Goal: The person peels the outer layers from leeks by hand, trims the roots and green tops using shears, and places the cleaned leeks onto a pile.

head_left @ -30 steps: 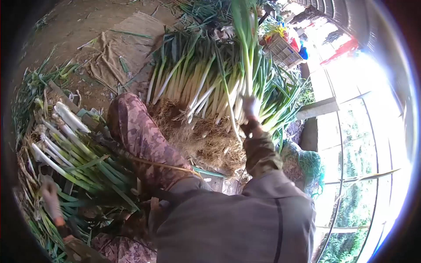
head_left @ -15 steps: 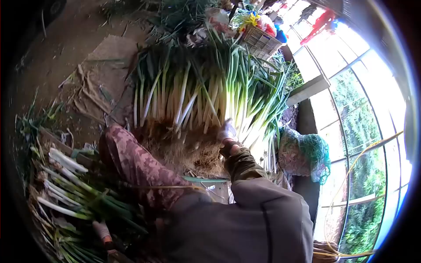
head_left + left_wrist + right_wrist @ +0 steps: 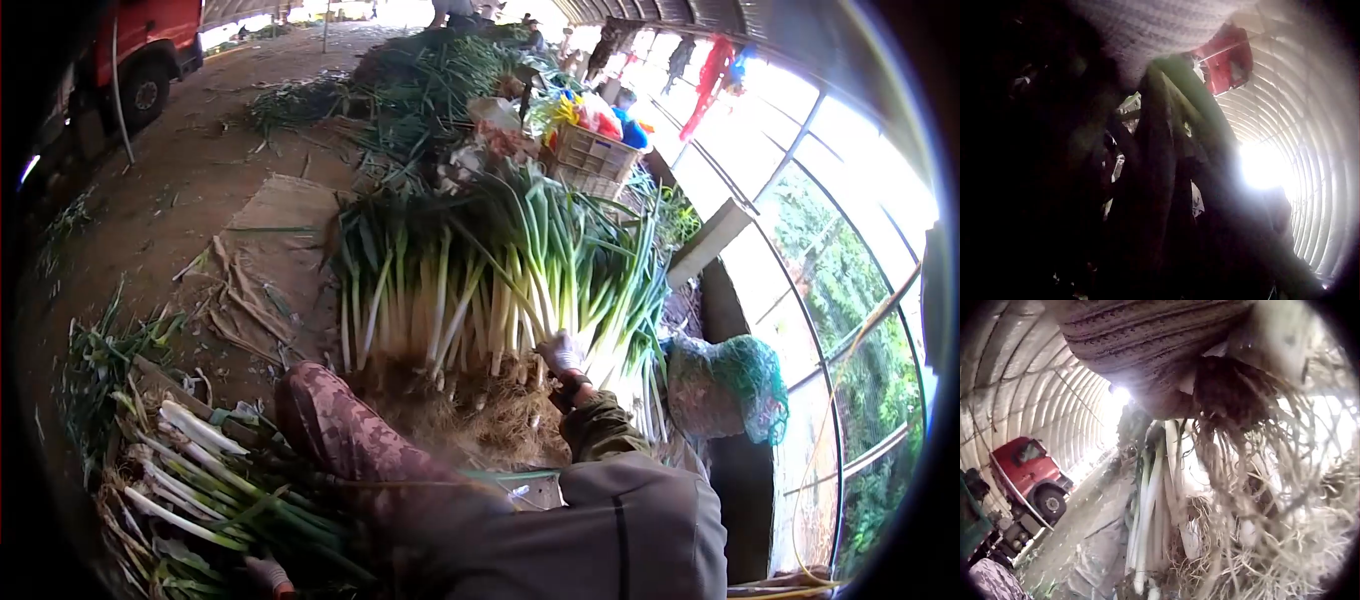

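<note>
Leeks with green tops and white stalks point(image 3: 440, 290) lie in a wide row, their brown roots point(image 3: 455, 420) towards the person. At the row's lower right, my gloved right hand point(image 3: 562, 352) grips a leek by its root end. Roots point(image 3: 1235, 400) hang just below the right glove point(image 3: 1147, 350) in the right wrist view. A smaller leek pile point(image 3: 190, 480) lies at the lower left, where my gloved left hand point(image 3: 268, 573) touches the leaves. In the dark left wrist view, a green leaf point(image 3: 1194, 94) runs beneath the left glove point(image 3: 1154, 31); its fingers are hidden.
A crate point(image 3: 595, 155) with coloured bags stands behind the row, beside heaped greens point(image 3: 430, 80). At the right are a green net bag point(image 3: 725, 385) and a concrete post point(image 3: 710, 240). Cloth point(image 3: 285, 215) lies on the ground; a red truck point(image 3: 150, 40) stands far left.
The raised leek has come down into the row, and my right hand is now low by the roots. My left hand has moved right along the left pile. The head view has tilted up.
</note>
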The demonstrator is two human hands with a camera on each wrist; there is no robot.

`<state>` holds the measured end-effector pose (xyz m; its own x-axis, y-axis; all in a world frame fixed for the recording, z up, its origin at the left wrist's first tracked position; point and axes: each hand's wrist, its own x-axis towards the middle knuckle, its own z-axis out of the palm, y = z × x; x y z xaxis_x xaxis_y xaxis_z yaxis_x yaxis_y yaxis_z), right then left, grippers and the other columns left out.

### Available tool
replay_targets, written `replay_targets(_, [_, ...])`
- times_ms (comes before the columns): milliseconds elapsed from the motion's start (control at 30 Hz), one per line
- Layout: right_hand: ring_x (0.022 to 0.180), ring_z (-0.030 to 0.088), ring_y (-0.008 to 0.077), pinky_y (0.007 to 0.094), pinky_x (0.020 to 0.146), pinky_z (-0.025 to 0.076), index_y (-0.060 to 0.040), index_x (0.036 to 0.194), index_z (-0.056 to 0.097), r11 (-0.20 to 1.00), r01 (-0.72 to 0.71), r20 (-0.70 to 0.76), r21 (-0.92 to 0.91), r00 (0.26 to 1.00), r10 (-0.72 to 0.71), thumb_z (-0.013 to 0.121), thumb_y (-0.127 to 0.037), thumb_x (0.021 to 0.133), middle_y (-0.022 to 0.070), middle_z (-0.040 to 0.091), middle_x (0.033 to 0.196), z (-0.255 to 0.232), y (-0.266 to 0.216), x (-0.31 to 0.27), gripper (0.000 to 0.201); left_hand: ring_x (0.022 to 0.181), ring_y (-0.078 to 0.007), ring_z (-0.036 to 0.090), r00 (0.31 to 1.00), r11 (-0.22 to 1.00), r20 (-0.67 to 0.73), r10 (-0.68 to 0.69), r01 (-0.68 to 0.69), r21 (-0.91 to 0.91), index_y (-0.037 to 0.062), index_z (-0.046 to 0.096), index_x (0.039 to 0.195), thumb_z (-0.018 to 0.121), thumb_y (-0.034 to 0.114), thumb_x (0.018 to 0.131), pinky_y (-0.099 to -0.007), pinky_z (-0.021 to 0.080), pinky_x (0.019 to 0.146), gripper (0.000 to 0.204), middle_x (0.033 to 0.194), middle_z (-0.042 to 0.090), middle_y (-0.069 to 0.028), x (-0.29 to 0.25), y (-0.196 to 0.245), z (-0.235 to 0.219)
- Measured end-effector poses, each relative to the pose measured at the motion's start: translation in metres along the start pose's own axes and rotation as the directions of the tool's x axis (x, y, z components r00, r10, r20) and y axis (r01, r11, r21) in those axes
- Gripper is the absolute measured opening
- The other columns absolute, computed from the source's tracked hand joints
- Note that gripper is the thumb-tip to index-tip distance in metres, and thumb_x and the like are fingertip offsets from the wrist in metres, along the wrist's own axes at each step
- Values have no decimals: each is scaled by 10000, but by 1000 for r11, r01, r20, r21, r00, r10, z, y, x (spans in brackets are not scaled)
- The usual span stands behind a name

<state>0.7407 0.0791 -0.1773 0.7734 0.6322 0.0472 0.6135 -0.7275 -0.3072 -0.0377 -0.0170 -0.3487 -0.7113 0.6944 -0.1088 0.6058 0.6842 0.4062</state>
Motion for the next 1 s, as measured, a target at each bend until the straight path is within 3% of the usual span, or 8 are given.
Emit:
replay_targets(67, [551,659,256,378,409,494,33,1011,559,863,-165,223,477,973,62,757,-215,806,161,641,739,13,5,5,378,1119,-405,623,1000,999,-22,-5,7,51,-22,597,1225,793,284,811,-460,470,969,551,1156,676,-233,-4,3,5])
replay_targets(333, [466,572,214,350,386,459,24,881,600,524,-399,546,753,823,-157,728,-172,780,116,603,681,-30,-38,-15,255,1058,-341,655,955,958,-235,181,-225,-176,-22,609,1175,774,217,825,-431,522,917,454,1148,680,-205,-12,1,18])
replay_targets(433, [535,602,190,311,488,500,11,991,632,378,-91,235,921,904,-356,710,-130,807,76,607,708,-19,-33,7,245,1077,-340,644,961,967,-220,165,-202,-156,-18,606,1186,759,231,838,-429,516,927,454,1167,672,-201,-13,6,10])
replay_targets(667, [510,557,128,253,451,456,-10,1020,587,123,-79,103,989,972,-210,691,-132,834,36,590,690,-109,-45,-1,245,1124,-336,616,973,973,-192,131,-163,-163,-8,598,1212,723,264,867,-425,501,950,457,1212,653,-190,-11,9,0])
replay_targets(800, [520,579,147,281,475,484,-11,971,606,260,-17,37,966,997,-73,704,-156,820,29,593,690,-98,-15,10,231,1150,-334,601,976,969,-176,129,-162,-187,-2,594,1226,702,283,883,-423,492,964,459,1237,642,-184,-4,9,-6])
replay_targets(900, [628,656,245,358,562,551,46,1042,616,635,-270,303,723,951,59,711,-223,842,103,637,723,-57,29,39,349,1170,-332,589,981,961,-145,131,-161,-224,2,591,1237,687,297,896,-421,486,973,462,1256,634,-179,4,5,-16])
replay_targets(933, [835,690,329,421,726,572,55,1130,597,912,-201,144,357,977,159,725,-289,827,182,675,883,-35,47,52,476,1176,-331,585,983,958,-136,122,-152,-241,4,589,1241,682,302,900,-421,484,977,463,1262,631,-178,6,3,-18])
replay_targets(1000, [974,661,359,452,891,533,31,1248,535,979,-199,-207,45,957,204,738,-383,791,216,655,1036,-23,30,37,649,1190,-330,577,988,947,-111,107,-135,-291,6,587,1248,672,311,908,-420,479,983,465,1275,626,-175,8,-5,-28])
